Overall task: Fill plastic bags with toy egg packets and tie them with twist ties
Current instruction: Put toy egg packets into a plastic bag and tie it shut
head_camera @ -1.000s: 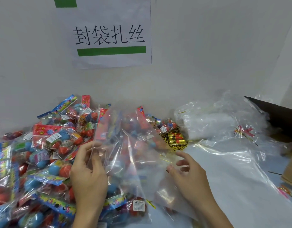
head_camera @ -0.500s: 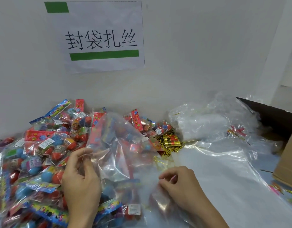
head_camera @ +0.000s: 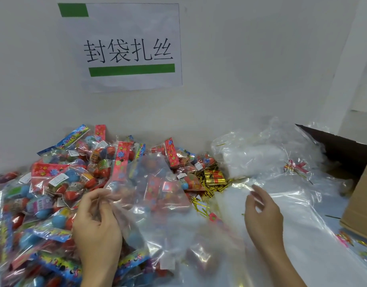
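A clear, crinkled plastic bag (head_camera: 157,199) is held up at the centre of the view, its thin film glossy and creased. Its upper left edge is pinched by the left hand (head_camera: 97,226), fingers and thumb curled round the gathered film. The right hand (head_camera: 263,216), at 4 o'clock from the bag, is seen with fingers loosely spread and slightly bent; no hold on anything can be seen. From 9 o'clock round to 12 o'clock of the bag, a heap of toy egg packets (head_camera: 54,183) is piled: shiny cellophane sleeves with red and blue card headers, holding smooth rounded eggs. A bundle of gold metallic twist ties (head_camera: 214,179) lies at 2 o'clock, thin strands scattered beside it. Flat clear bags (head_camera: 282,204) are spread over the tabletop at right, near a brown cardboard box (head_camera: 360,195). A paper sign (head_camera: 126,48) is fixed to the white wall.
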`<move>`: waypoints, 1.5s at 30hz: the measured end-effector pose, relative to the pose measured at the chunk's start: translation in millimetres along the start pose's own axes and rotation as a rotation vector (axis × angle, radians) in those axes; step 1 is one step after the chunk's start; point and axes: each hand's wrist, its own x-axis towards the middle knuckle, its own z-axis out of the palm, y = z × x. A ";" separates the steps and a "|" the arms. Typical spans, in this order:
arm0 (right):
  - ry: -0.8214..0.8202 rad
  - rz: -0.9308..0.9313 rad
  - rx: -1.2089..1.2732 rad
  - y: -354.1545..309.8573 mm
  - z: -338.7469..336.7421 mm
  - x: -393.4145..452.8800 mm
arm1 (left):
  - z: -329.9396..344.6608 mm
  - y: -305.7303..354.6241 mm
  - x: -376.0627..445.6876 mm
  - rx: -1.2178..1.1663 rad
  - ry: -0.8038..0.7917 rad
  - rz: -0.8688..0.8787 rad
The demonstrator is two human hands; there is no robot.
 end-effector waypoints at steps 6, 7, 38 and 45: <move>-0.550 -0.028 0.037 -7.9 5.6 -10.2 | -0.9 -3.6 2.6 0.002 0.007 -0.041; -0.602 -0.032 0.040 -7.3 6.6 -12.0 | -1.2 -4.1 2.9 0.008 0.009 -0.044; -0.686 -0.681 -0.297 -68.6 55.1 -7.1 | 28.9 67.4 41.0 -0.647 0.095 -0.540; -0.601 -0.565 -0.024 -77.1 65.7 7.3 | 36.1 72.0 40.9 -0.787 -0.082 -0.496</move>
